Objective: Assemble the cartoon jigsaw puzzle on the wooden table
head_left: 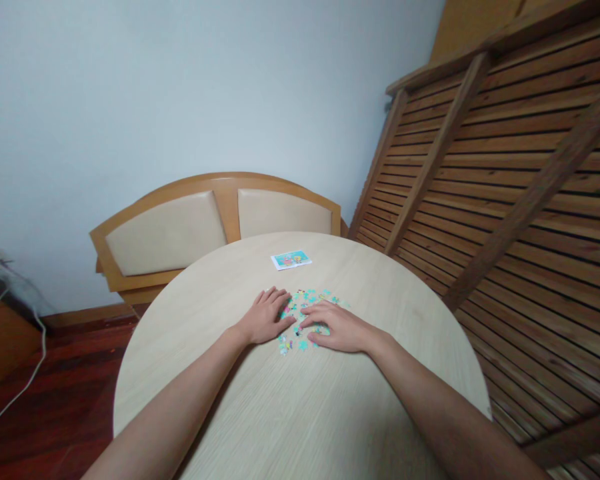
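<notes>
Small jigsaw puzzle pieces [303, 345], mostly turquoise with some yellow and pink, lie scattered on the round wooden table [220, 427]. At their left edge rests my left hand [267, 317], palm down with the thumb spread from the fingers. My right hand [337, 327] lies over the right part of the pieces, its fingers apart and pointing left. Neither hand visibly holds a piece, though some pieces are hidden under the palms. Beyond the pieces lies a picture card [291, 259] with cartoon figures on turquoise.
Behind the table stands a wooden headboard [227, 200] with cream padded panels, against a pale wall [205, 87]. A slatted wooden frame [505, 173] leans along the right side. On the left, a white cable [43, 347] hangs down to the dark red floor [75, 380].
</notes>
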### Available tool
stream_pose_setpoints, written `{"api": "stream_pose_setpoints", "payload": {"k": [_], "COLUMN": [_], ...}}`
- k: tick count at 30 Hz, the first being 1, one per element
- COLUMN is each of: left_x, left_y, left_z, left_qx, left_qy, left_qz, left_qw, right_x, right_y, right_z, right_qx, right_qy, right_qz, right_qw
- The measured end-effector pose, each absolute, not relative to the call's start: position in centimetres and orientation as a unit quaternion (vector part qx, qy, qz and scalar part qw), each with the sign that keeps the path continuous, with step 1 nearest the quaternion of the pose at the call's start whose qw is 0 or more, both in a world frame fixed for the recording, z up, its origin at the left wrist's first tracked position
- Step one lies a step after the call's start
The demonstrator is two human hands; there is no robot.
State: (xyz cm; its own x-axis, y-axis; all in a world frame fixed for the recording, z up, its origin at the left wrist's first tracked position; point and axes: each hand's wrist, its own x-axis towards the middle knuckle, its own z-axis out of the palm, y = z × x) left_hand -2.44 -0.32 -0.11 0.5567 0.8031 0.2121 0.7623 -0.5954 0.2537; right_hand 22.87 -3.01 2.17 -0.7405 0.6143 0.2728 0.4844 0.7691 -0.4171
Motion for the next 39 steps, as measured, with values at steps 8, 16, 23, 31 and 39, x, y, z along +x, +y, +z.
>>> {"api": "stream_pose_setpoints", "payload": {"k": [8,16,23,31,39], "left_x": [-2.4,-2.7,-3.0,-3.3,-2.6], "left_y": [-0.4,0.2,0.1,0.1,-0.1], "left_z": [0.5,0.7,0.8,1.0,0.3], "left_qx": [0.889,0.884,0.895,0.908,0.896], "left_qy": [0.427,0.435,0.417,0.379,0.417], "left_qz": [0.141,0.139,0.125,0.138,0.13], "left_qw": [0.084,0.104,0.097,0.112,0.085], "right_x": [22.5,22.6,22.6,22.7,22.7], "right_y": [-2.8,-2.6,-2.6,-2.8,-2.7], "right_z": [2.4,2.4,2.5,2.9,2.6], "right_qx": [-0.33,-0.335,-0.328,-0.304,-0.288], "right_qy": [-0.908,-0.907,-0.915,-0.926,-0.928], "right_qz": [0.161,0.162,0.147,0.152,0.172], "right_qw": [0.202,0.196,0.185,0.168,0.161]}}
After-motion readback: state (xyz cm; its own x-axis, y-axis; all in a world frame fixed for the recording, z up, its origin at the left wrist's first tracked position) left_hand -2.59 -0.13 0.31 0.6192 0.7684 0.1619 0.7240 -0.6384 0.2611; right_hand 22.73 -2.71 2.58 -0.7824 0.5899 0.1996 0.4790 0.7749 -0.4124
